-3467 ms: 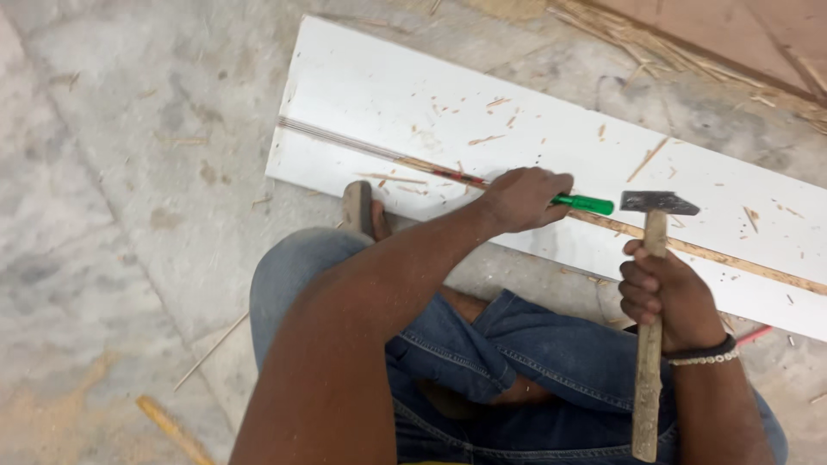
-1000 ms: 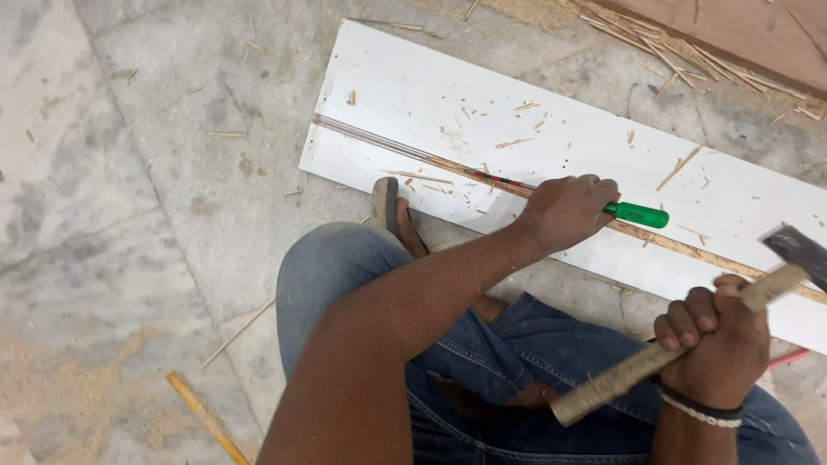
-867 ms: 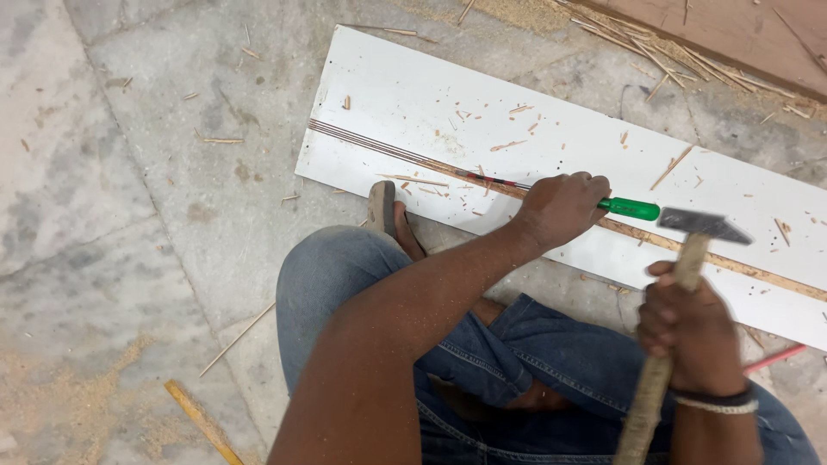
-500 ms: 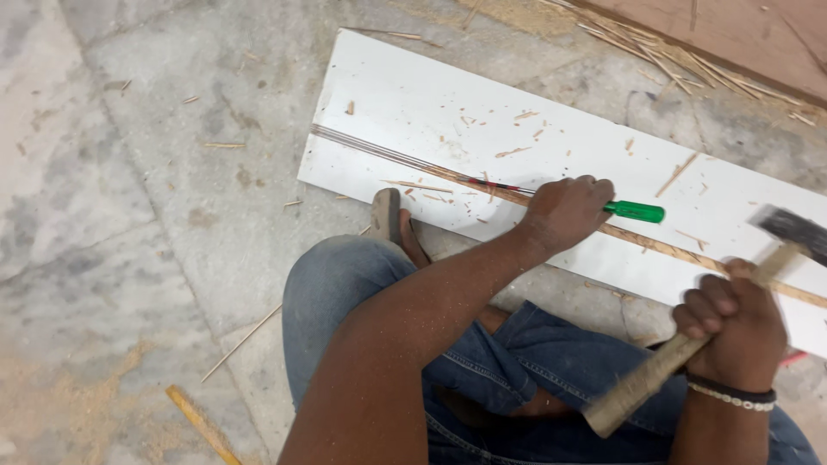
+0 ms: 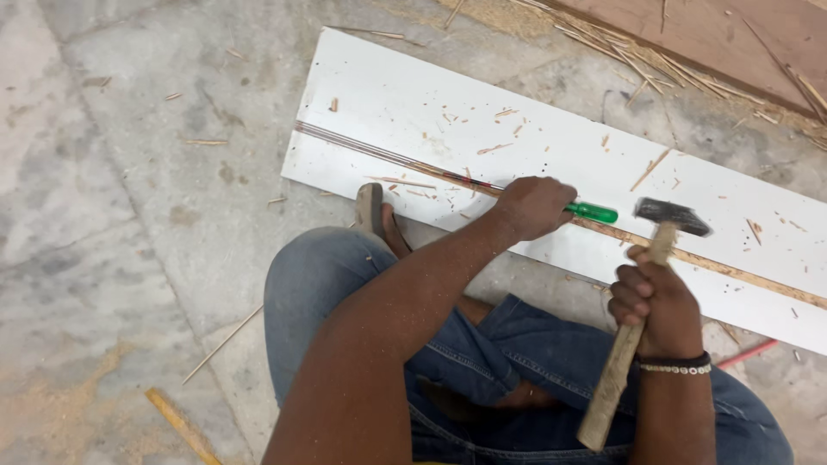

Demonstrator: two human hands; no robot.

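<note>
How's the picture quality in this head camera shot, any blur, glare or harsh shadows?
Head view: light is soft and even, with no hard shadows and no glare on the white board. The left hand and the green-handled tool look sharp; the hammer head and right hand are slightly soft.

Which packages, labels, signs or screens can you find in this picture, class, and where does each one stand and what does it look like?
None in view: only a white board on the floor, a green-handled tool in the left hand, and a wooden-handled hammer in the right hand.
</note>
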